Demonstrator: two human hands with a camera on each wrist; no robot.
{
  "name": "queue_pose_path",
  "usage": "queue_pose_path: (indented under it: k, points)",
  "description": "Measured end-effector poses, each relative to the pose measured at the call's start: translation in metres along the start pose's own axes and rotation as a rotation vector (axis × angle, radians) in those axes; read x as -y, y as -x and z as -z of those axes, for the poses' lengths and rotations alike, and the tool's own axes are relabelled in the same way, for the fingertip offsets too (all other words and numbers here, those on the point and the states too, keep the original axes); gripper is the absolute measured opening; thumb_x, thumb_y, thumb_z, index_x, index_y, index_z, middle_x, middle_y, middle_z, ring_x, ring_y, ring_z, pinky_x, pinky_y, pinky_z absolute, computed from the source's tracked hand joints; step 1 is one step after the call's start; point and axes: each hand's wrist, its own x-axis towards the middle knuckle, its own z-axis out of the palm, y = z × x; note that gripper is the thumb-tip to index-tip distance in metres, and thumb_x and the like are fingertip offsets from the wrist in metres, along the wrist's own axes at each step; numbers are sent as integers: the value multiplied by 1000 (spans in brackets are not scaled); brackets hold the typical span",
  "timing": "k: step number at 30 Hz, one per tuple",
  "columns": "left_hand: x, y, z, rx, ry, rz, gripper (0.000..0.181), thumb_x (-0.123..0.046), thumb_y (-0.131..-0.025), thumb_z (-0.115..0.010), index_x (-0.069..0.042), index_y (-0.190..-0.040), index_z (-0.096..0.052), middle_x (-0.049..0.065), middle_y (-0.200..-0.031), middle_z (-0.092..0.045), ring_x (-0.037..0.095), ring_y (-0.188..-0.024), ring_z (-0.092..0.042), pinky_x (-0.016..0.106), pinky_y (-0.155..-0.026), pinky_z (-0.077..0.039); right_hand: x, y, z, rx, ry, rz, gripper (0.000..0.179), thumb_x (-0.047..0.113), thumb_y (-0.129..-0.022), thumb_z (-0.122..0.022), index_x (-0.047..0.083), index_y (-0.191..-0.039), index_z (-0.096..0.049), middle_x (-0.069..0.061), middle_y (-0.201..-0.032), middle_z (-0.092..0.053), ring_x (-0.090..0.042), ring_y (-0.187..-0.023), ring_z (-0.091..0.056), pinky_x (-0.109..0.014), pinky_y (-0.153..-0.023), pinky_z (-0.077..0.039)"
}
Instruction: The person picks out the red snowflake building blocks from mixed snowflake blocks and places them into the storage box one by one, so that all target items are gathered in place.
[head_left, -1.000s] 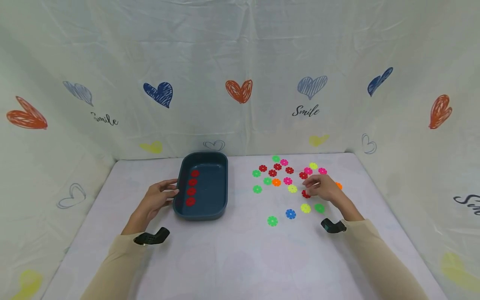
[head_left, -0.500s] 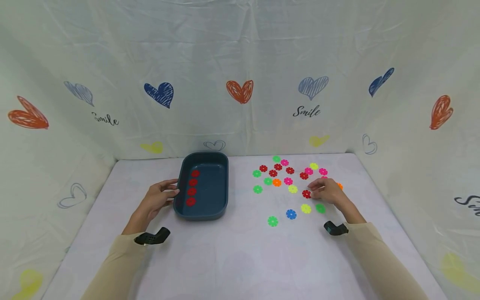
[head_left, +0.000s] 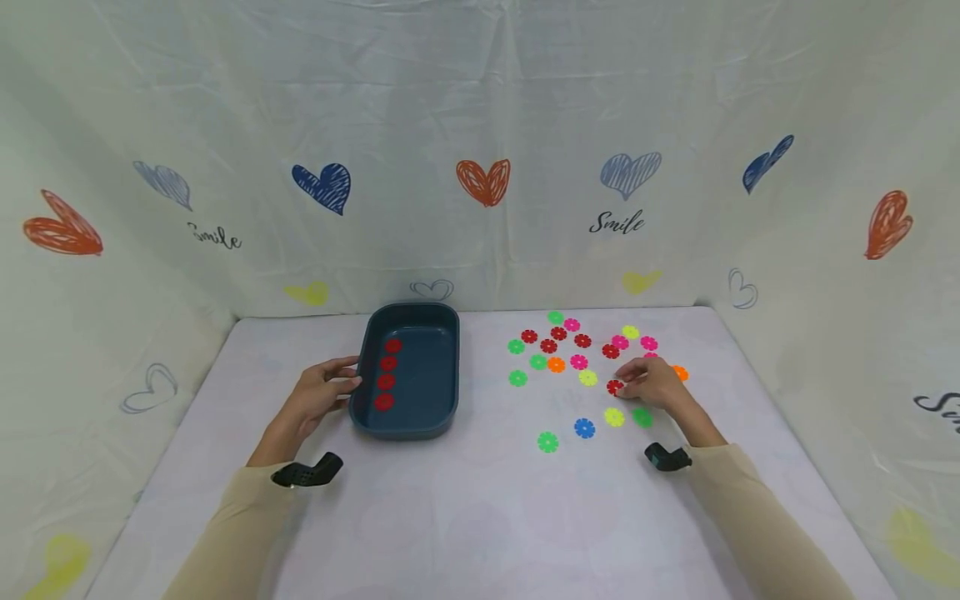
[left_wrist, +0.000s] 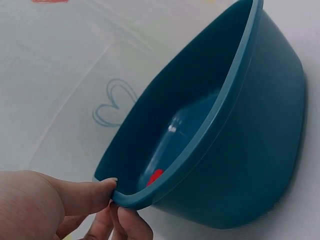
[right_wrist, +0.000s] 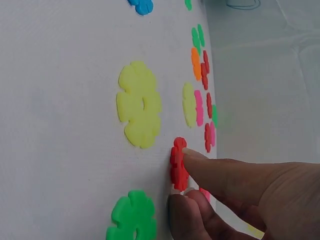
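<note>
Red between our right thumb and fingertips, the notched disc (right_wrist: 178,165) could slip, we judge, because our right hand (head_left: 654,385) pinches little more than its edge. Just on our side of that hand, the green disc (right_wrist: 126,215) and yellow disc (right_wrist: 132,102) might get nudged if our knuckles drag low across the worktop (head_left: 480,517). Our right thumb lies nearly straight, fingers beneath. Well apart to its left, our left hand (head_left: 318,393) pinches the blue tub's (left_wrist: 250,125) rim, fingers outside; a tug could shift the red row (head_left: 386,380) inside.
</note>
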Motion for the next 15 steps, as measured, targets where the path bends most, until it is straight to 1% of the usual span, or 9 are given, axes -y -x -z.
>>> queue_pose_path:
  k: [3,8,15]
  points:
    - [0,1,1,13,9,-16,57,-4,-106,-61,1,-159,-42,22,-141,-49,21,-106,-59,24,-78,-54,1,-1,-3,-7,14,1,29,6,-89,-83,-7,-114,-73,-17,-99,-68,-32,-94,-62,-32,-77,-52]
    - [-1,2,3,32,34,-29,57,-2,-105,-61,3,-158,-42,17,-133,-52,12,-97,-60,23,-77,-55,5,0,-5,-5,7,1,24,3,-89,-83,-6,-109,-74,-14,-94,-67,-30,-89,-61,-31,-75,-52]
    - [-2,2,3,31,36,-28,56,-1,-105,-60,2,-158,-43,16,-132,-52,12,-96,-59,22,-77,-55,6,0,-6,2,1,-2,21,0,-88,-82,-6,-107,-75,-13,-91,-66,-28,-85,-60,-30,-73,-52]
